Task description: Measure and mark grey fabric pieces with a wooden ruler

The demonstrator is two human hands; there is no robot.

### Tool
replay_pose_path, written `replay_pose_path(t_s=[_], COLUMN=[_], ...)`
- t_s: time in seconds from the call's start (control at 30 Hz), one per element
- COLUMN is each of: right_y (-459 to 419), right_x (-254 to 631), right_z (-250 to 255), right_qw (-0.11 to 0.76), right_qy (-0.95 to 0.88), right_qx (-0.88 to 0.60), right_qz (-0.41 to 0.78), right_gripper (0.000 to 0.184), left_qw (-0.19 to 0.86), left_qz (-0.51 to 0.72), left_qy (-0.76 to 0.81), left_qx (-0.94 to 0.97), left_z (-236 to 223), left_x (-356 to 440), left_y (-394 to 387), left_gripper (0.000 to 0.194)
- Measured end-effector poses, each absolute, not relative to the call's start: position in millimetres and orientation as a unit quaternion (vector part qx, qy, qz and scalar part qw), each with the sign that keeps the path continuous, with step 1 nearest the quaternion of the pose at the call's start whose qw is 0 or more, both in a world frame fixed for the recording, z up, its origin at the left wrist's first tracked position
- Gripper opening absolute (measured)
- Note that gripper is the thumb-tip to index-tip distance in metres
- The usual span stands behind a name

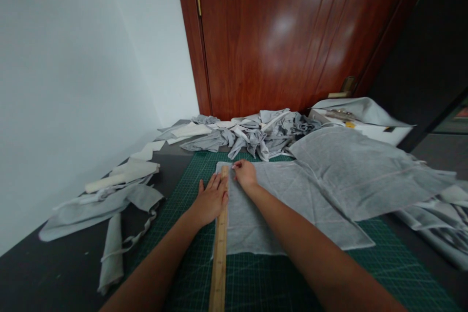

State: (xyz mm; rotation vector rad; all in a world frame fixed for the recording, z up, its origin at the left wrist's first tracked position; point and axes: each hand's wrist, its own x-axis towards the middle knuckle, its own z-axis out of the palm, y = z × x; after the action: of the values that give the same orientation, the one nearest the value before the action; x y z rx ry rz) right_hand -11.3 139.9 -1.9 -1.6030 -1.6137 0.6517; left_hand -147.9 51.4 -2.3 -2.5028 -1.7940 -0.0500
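My left hand [211, 201] lies flat with fingers spread, pressing on a long wooden ruler [219, 258]. The ruler runs away from me along the left edge of a piece of thin grey fabric [256, 229]. Near the ruler's far end, my right hand [244, 173] is closed in a pinch on a small pale piece that looks like tailor's chalk [234, 166]. Its fingertips are just right of the ruler, at the fabric's far left corner. A green gridded cutting mat [190, 273] lies under the fabric and ruler.
Crumpled grey and white fabric scraps [252, 136] are heaped at the back. More scraps [135, 190] and a fabric roll [112, 253] lie left. Another grey fabric piece [365, 170] overlaps on the right, before a white box [387, 134]. A wall and a brown door [263, 48] stand behind.
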Motion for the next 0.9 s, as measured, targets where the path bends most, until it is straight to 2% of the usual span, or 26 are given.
replay_pose_path(t_s=[0.9], right_y=[149.2], right_x=[-17.3], right_z=[-3.4], right_qw=[0.363], right_qy=[-0.645], right_qx=[-0.636], right_qz=[0.215], right_gripper=[0.016], left_qw=[0.013], left_qz=[-0.025], left_qy=[-0.58], left_qx=[-0.814], left_z=[-2.1], left_x=[-149.1], left_y=[49.6], left_gripper=[0.053])
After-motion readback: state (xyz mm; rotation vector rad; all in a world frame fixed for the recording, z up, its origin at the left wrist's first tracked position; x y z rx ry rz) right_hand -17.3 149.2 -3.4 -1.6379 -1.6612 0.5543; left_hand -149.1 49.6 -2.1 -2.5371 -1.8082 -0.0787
